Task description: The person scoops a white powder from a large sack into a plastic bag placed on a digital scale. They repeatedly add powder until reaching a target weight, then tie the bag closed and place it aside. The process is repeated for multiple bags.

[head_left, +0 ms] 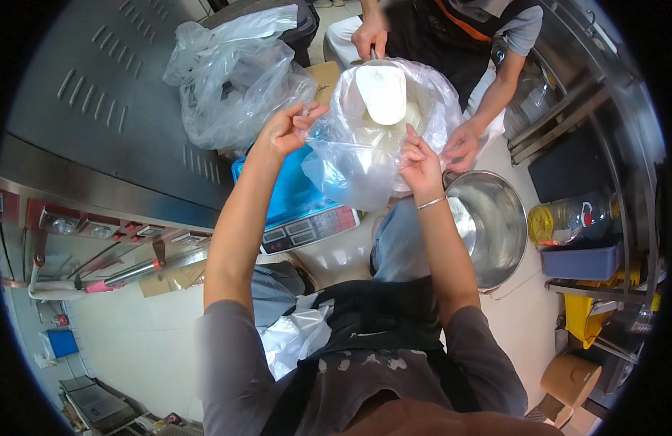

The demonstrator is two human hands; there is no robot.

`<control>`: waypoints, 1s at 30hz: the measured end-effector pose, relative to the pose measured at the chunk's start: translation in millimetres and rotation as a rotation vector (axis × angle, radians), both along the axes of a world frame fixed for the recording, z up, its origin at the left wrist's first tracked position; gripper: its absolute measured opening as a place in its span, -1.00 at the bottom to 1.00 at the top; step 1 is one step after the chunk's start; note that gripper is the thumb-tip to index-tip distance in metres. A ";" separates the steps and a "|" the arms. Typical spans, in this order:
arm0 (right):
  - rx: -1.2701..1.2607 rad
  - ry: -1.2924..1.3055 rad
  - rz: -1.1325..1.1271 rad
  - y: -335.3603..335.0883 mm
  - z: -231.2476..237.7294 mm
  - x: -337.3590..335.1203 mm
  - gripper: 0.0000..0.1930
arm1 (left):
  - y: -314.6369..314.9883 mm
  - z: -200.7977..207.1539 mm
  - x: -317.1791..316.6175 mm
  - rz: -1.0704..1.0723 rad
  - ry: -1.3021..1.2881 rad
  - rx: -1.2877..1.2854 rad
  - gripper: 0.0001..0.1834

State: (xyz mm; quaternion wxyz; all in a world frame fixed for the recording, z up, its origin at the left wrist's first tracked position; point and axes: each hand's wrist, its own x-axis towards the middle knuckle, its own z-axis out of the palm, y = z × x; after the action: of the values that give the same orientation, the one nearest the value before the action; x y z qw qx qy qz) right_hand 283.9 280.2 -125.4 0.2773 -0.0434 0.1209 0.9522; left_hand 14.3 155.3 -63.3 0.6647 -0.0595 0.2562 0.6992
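Note:
A clear plastic bag (343, 171) is spread between my two hands. My left hand (285, 131) is closed in a pinch at its left edge. My right hand (421, 161) has its fingers curled on the right edge, with the index finger pointing up. Just beyond, a large translucent bag (441, 91) stands around pale contents. Above its mouth, a co-worker's hand (371, 35) holds a scoop (381, 94) heaped with white powder, tilted toward me. The co-worker's other hand (463, 147) touches the large bag's right side.
A digital scale (310, 229) with a blue tray (281, 196) stands at left, below crumpled clear plastic (227, 87). A steel pot (503, 232) sits on the floor at right. A metal cabinet (96, 109) and a rack (605, 291) flank me.

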 end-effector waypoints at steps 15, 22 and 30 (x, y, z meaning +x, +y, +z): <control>0.262 -0.090 0.100 28.8 44.5 1.4 -0.65 | 19.9 13.4 -7.7 -0.062 -0.065 0.140 -0.49; 0.321 -0.125 0.125 24.9 54.4 0.5 -0.66 | 4.3 40.0 -7.8 -0.105 0.021 0.204 -0.44; 0.430 -0.238 0.146 12.8 61.0 6.8 -0.68 | -11.4 56.8 3.8 -0.202 0.200 0.216 -0.42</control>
State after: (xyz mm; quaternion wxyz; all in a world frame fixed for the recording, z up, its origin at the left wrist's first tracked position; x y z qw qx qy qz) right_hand 290.7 293.0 -64.4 0.2227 -0.1040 -0.1214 0.9617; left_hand 18.1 143.9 -6.5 0.7055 0.1081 0.2491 0.6546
